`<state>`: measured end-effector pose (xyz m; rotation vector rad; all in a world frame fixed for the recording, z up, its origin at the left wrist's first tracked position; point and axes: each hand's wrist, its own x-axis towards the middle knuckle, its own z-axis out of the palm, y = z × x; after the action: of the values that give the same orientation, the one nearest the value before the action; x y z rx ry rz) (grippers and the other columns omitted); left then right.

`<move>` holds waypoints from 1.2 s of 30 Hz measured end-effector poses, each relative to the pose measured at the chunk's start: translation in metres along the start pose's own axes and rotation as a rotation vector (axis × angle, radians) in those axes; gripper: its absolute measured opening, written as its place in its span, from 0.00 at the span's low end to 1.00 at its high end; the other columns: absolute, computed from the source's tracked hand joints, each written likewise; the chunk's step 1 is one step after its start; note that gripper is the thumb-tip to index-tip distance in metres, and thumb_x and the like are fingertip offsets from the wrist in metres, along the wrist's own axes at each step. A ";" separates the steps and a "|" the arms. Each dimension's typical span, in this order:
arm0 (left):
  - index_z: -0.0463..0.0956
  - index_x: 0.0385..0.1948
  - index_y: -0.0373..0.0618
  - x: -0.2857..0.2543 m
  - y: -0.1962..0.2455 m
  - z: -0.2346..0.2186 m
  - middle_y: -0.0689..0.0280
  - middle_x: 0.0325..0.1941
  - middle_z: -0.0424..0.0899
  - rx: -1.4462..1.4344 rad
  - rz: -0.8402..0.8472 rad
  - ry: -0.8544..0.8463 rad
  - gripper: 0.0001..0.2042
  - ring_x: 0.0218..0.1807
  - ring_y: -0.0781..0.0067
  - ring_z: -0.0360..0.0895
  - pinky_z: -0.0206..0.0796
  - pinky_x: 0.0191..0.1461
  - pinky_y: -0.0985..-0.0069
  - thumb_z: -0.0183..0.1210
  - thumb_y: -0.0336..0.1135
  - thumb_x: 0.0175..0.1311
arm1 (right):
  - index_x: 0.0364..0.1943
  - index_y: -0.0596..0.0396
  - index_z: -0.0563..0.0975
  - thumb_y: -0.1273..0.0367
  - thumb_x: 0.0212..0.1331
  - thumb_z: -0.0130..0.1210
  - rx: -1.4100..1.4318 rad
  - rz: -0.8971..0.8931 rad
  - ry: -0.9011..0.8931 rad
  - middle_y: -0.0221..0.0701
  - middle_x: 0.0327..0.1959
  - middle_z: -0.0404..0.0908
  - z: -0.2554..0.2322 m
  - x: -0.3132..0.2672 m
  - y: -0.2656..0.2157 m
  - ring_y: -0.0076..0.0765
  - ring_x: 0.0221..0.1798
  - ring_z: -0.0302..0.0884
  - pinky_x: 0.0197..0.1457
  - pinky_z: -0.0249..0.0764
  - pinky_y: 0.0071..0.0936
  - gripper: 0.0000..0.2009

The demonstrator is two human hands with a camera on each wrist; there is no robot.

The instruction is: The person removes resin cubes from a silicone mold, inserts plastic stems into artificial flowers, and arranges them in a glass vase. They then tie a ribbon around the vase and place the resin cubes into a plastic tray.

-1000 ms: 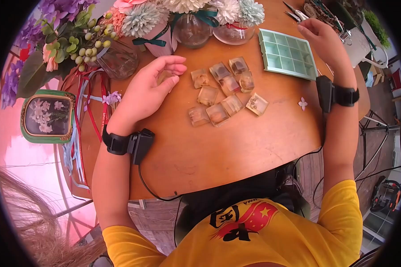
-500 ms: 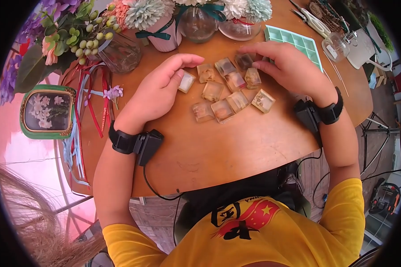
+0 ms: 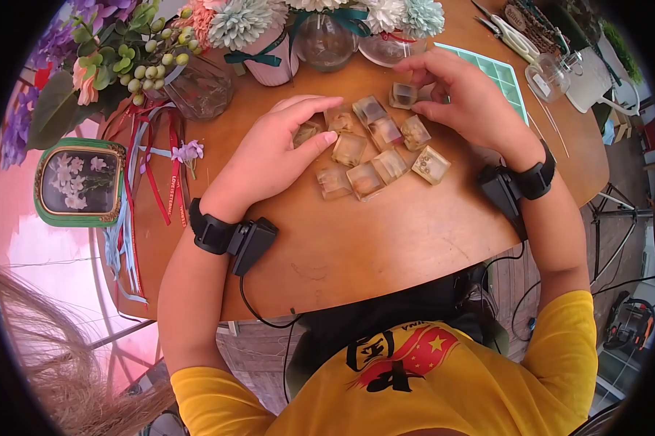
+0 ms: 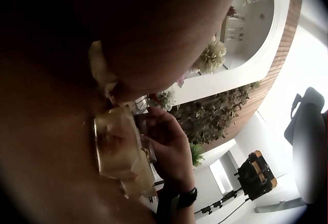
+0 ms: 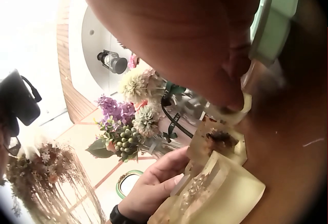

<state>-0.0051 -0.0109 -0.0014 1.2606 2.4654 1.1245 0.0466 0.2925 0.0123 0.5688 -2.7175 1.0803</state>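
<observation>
Several clear, amber-tinted blocks with dark or flower-like pieces inside lie in a loose cluster (image 3: 349,148) on the wooden table. Left of them is my left hand (image 3: 266,154), fingers stretched out and thumb apart, around a partly hidden block (image 3: 307,133). My right hand (image 3: 467,102) hovers at the cluster's right side with bent, spread fingers, close to a darker block (image 3: 402,95); its thumb is near another block (image 3: 415,134). In the left wrist view a block (image 4: 118,142) stands close to the camera. The right wrist view shows a pale yellow block (image 5: 225,190) in front.
A mint-green compartment tray (image 3: 498,76) lies behind my right hand. Glass vases (image 3: 324,43) with flowers line the far side. Scissors (image 3: 513,36) and a small glass jar (image 3: 549,76) are at the far right, ribbons (image 3: 149,160) and a green frame (image 3: 77,183) at left.
My right hand has come from beyond the tray to the blocks. My left hand has shifted right, and a block beside its thumb now shows between thumb and fingers. The right-side block has turned slightly.
</observation>
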 end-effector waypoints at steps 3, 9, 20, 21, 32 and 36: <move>0.75 0.64 0.42 0.002 0.000 0.000 0.59 0.61 0.80 0.010 -0.002 0.015 0.21 0.63 0.63 0.76 0.65 0.70 0.69 0.62 0.32 0.70 | 0.54 0.52 0.80 0.83 0.53 0.63 -0.043 -0.012 -0.043 0.30 0.46 0.80 -0.002 0.001 0.000 0.32 0.46 0.80 0.49 0.78 0.28 0.22; 0.76 0.60 0.41 0.001 -0.001 0.006 0.58 0.56 0.82 -0.035 -0.036 0.072 0.18 0.58 0.59 0.77 0.69 0.63 0.67 0.60 0.36 0.72 | 0.54 0.52 0.80 0.81 0.53 0.65 -0.002 -0.071 -0.067 0.26 0.48 0.81 0.002 0.000 0.000 0.26 0.43 0.77 0.45 0.76 0.24 0.22; 0.79 0.58 0.41 0.000 0.003 0.003 0.61 0.54 0.84 0.008 -0.038 0.029 0.16 0.60 0.65 0.77 0.67 0.65 0.70 0.55 0.38 0.77 | 0.54 0.56 0.78 0.75 0.55 0.65 0.015 -0.078 -0.096 0.36 0.46 0.83 0.001 -0.001 -0.004 0.41 0.44 0.80 0.48 0.78 0.35 0.20; 0.80 0.58 0.41 0.000 0.004 0.003 0.61 0.54 0.84 -0.006 -0.041 0.031 0.16 0.60 0.64 0.77 0.67 0.65 0.70 0.55 0.38 0.77 | 0.54 0.56 0.78 0.75 0.55 0.65 -0.021 -0.117 -0.099 0.36 0.45 0.83 0.000 -0.001 -0.004 0.42 0.45 0.80 0.48 0.78 0.35 0.20; 0.80 0.56 0.38 0.001 -0.008 0.005 0.61 0.56 0.84 -0.025 -0.039 0.094 0.16 0.60 0.66 0.78 0.68 0.65 0.71 0.53 0.39 0.78 | 0.54 0.56 0.82 0.68 0.60 0.68 -0.100 -0.060 -0.149 0.38 0.51 0.82 -0.006 0.001 -0.010 0.44 0.47 0.81 0.49 0.77 0.34 0.18; 0.78 0.59 0.38 0.000 -0.001 0.004 0.61 0.56 0.84 -0.134 -0.170 0.081 0.17 0.59 0.71 0.78 0.67 0.66 0.73 0.54 0.39 0.78 | 0.49 0.55 0.85 0.61 0.60 0.70 0.033 -0.208 -0.096 0.40 0.58 0.80 -0.008 0.001 -0.006 0.46 0.56 0.79 0.59 0.76 0.36 0.17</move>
<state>-0.0039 -0.0092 -0.0043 0.9667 2.4520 1.2934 0.0486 0.2942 0.0221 0.9072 -2.6497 1.0712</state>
